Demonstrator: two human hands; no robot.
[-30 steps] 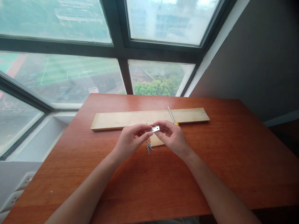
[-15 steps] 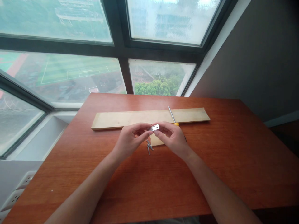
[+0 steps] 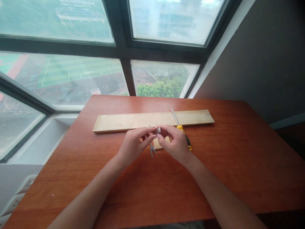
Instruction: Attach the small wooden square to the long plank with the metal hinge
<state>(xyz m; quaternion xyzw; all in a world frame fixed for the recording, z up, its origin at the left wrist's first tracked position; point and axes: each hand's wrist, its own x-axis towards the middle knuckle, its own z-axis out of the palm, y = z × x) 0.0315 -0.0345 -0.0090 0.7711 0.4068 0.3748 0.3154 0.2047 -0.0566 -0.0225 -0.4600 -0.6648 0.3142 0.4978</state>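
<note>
Two hands meet at mid-worktop [image 3: 133, 190], and between them sits one small metal piece [image 3: 158, 130], raised above the boards and framed by fingertips from both sides! The left hand [image 3: 133, 141] has thumb and forefinger pinching its left edge; the right hand [image 3: 175, 141] pinches the other edge, its remaining fingers curled out of clear view. How hard each one presses, nobody can tell from here. Why both hands on something so tiny? Probably for fine control, each steadying an end, and lifted like that it sits well in the wearer's sight. Look below: a small board [image 3: 157, 145] peeks out under the hands, mostly covered, with screws [image 3: 152, 151] lying loose in a little heap by its left edge, likely put there for easy reach. Behind, the long plank [image 3: 124, 121] runs crosswise, and the screwdriver [image 3: 180, 128] leans over it, shaft on the wood, handle slanting down beside the right hand, perhaps to keep the grip handy. And the pose, lovely symmetry: forearms reach forward from the near edge and converge in a broad V, wrists lifted, backs of the hands turned outward.
</note>
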